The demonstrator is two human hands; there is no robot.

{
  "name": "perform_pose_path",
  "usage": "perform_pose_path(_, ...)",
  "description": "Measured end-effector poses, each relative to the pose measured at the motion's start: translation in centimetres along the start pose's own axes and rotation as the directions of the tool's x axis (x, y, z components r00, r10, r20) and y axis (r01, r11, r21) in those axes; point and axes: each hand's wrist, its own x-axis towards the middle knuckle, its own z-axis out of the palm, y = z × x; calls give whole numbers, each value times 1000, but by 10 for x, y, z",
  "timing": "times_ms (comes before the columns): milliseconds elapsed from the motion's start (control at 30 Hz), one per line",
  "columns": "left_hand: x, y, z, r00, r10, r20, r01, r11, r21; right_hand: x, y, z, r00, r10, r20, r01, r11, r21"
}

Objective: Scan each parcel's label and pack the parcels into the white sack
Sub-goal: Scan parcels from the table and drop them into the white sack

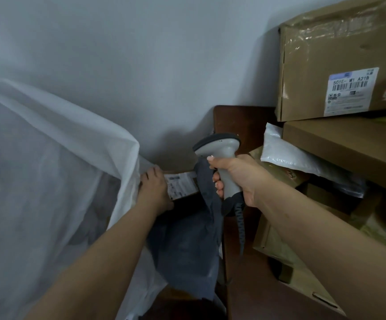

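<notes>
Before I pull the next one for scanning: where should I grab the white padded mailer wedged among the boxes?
Probably by the free upper-left corner of the white padded mailer, coming from the left. That end juts out past the cardboard box, while its right part is tucked underneath. The right hand grips the scanner.

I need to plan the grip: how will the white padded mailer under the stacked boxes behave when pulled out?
The white padded mailer looks puffy and bent, so probably soft and light. Its glossy skin may be slippery. A cardboard box seems to rest on it, so pulling could shift the stack.
</notes>
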Motion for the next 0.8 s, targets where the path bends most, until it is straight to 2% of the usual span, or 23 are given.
perform_pose_path(133, -34, -3, -64, 995, 23, -100, -44, 977, -208, -34, -25, 3, 999, -29, 29, 29, 1000, 6)
perform_pose_path(300, -90, -17, -144, 964, -43, -264, -94, 870, -484, -87, -62, 0, 989, -98, 111, 96, 995, 23)
perform_pose_path(433, -128, -24, -188, 903, -122, -411, -125, 841, -526, -129, -87, -4, 969, -174, 175, 176, 984, 4)
perform_pose_path(700, -178, -15, -241, 840, -237, -488, -86, 831, -550, -212, -112, -13, 885, -322, 336, 401, 894, -199)
perform_pose_path(800, -191, -12, -249, 816, -284, -504, -91, 797, -597, -232, -116, -18, 860, -360, 362, 462, 851, -249)
